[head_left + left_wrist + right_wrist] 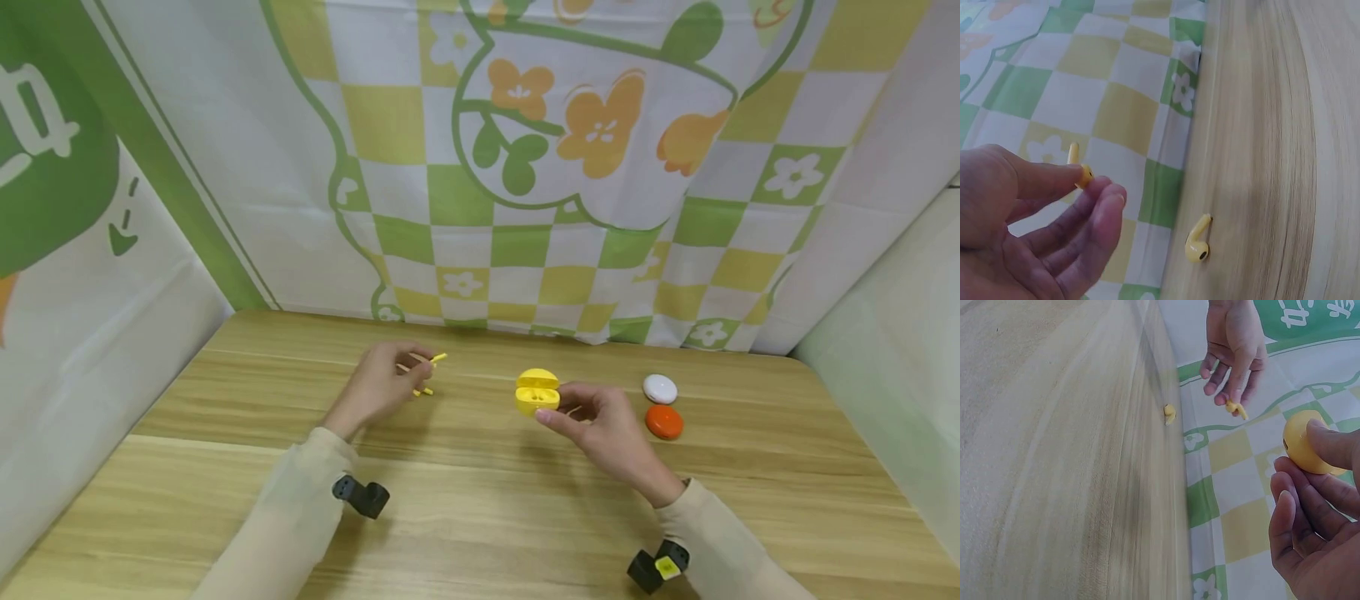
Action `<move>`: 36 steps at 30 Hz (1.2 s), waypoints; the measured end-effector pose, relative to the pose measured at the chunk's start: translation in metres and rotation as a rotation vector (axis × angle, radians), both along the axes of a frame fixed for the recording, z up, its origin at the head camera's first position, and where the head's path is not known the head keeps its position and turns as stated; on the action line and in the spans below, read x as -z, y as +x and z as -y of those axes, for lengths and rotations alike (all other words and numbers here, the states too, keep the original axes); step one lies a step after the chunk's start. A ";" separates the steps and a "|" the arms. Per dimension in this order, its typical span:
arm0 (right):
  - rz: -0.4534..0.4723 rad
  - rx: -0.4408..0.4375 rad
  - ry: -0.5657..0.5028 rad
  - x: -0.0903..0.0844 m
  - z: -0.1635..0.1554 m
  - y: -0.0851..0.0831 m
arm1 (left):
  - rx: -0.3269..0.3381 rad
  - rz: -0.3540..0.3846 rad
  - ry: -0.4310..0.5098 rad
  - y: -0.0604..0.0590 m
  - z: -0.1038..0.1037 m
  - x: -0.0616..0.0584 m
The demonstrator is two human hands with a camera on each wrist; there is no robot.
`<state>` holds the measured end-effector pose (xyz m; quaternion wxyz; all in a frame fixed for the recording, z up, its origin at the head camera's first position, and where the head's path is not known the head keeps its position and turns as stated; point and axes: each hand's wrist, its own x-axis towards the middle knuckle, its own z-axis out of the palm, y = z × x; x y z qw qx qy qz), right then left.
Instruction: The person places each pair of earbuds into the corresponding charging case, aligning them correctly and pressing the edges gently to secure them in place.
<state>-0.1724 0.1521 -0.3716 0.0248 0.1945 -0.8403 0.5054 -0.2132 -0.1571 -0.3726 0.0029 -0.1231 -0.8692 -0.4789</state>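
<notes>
Writing: no brand or label can be read on the cases or earbuds; the green panel on the left wall carries large white characters, cut off by the frame and not legible.
Left hand: the left hand [378,385] is raised just above the table, its thumb and forefinger pinching a yellow earbud [1080,170] by the bud end, stem pointing up and away from the palm (the other fingers curl loosely beneath it).
Second earbud: another yellow earbud [1198,239] lies on the wooden table [480,517], just beside the left fingertips and not touching them.
Right hand: the right hand [603,429] grips a yellow case [537,392], thumb on one side and fingers curled round the other, holding it off the table.
Case: its lid is hinged open, and two dark sockets show in the lower half; it sits at the fingertips, not down in the palm, well apart from the pinched earbud.
Other cases: a white case [660,388] and an orange case [664,422] lie closed on the table, just to the right of the right hand, the white one farther back, near each other.
Backdrop: a checked cloth [525,167] in green, yellow and white with orange flowers hangs behind the table.
Sleeves: both forearms wear pale beige sleeves, each with a small black device at the wrist.
</notes>
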 end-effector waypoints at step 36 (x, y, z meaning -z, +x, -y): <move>-0.007 -0.020 -0.006 0.000 0.001 0.001 | 0.128 -0.259 0.045 0.022 -0.043 -0.029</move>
